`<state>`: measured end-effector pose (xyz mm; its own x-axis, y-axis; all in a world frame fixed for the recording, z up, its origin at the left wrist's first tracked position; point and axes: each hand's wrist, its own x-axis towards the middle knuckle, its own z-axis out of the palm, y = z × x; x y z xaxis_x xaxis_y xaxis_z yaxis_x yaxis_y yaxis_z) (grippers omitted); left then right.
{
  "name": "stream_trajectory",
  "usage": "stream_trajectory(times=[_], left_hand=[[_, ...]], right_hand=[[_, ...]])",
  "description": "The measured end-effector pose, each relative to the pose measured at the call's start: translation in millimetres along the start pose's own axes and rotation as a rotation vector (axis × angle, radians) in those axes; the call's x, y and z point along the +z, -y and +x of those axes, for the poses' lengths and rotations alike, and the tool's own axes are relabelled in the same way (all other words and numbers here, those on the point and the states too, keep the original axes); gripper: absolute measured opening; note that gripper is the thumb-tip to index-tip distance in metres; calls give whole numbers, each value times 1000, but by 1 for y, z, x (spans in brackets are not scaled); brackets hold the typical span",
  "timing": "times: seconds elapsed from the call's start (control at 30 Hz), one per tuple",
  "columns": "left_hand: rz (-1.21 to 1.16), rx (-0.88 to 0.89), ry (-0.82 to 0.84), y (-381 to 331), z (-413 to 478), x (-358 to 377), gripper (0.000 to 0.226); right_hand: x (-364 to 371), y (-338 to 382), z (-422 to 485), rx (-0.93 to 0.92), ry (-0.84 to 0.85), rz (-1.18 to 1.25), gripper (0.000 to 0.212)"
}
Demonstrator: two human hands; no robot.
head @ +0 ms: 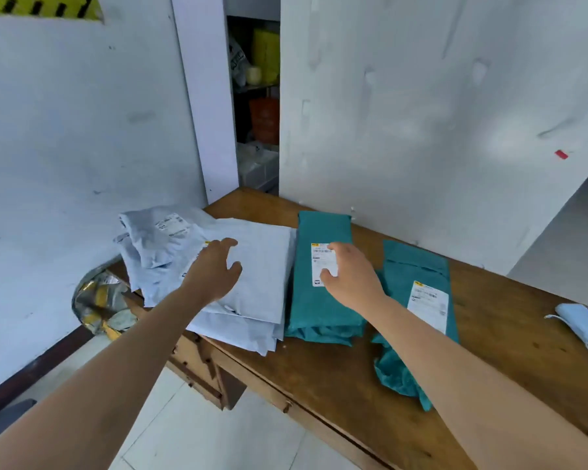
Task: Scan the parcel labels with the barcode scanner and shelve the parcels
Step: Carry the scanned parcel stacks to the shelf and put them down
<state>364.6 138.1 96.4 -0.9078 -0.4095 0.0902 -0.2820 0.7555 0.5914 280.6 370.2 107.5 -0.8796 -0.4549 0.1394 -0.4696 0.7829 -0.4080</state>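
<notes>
Lying flat on the counter [506,351], the teal parcel [314,300] looked soft, light and slippery to us, best taken by its long edges; our right hand [352,278] hovered at its label [319,256], fingers [338,248] loosely spread, pinching nothing; our left hand [214,271], fingers spread, hung over the grey parcels [265,266] beside it

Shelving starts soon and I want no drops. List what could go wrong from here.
1. The grey mailers overhang the table's left end; the left hand over them could nudge some off.
2. The right hand covers part of the teal parcel's label, which may block a scan. No scanner is in view.
</notes>
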Motion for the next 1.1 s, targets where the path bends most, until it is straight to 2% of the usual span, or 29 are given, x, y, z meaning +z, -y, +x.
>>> stream_trajectory(times=[0.17,0.33,0.4,0.47,0.5,0.6,0.7,0.77,0.8,0.83,0.87,0.9,1.0,1.1], left_hand=[[7,-60,-44,96,27,-72,49],[-55,-251,-91,195,51,-133,41],[-130,-329,-86,222,61,-145,33],[-196,-431,-64,249,74,-145,36],[-232,-487,-49,262,83,-144,39],[-420,-644,-16,294,117,-133,23],[-690,-829,68,310,149,-116,28],[-809,-915,148,321,165,-96,45],[-875,-948,193,327,173,-84,63],[-913,-978,225,333,183,-74,81],[-927,-1013,244,339,192,-64,89],[-957,-1042,246,343,201,-57,88],[-1084,-1109,271,341,224,-50,71],[-1146,-1151,254,343,246,-44,54]], right_hand=[[50,105,60,-43,15,117,49],[114,200,119,22,75,298,47],[137,223,135,49,136,315,47],[157,239,150,72,201,301,46],[166,243,159,83,226,286,46],[187,249,198,139,266,260,45],[209,247,247,185,284,237,46],[223,246,279,202,310,221,48],[229,246,295,221,331,220,47],[234,245,313,247,355,218,41],[240,243,332,288,377,211,28],[246,242,349,328,402,198,17],[266,234,392,430,454,172,28],[283,221,416,520,486,130,61]])
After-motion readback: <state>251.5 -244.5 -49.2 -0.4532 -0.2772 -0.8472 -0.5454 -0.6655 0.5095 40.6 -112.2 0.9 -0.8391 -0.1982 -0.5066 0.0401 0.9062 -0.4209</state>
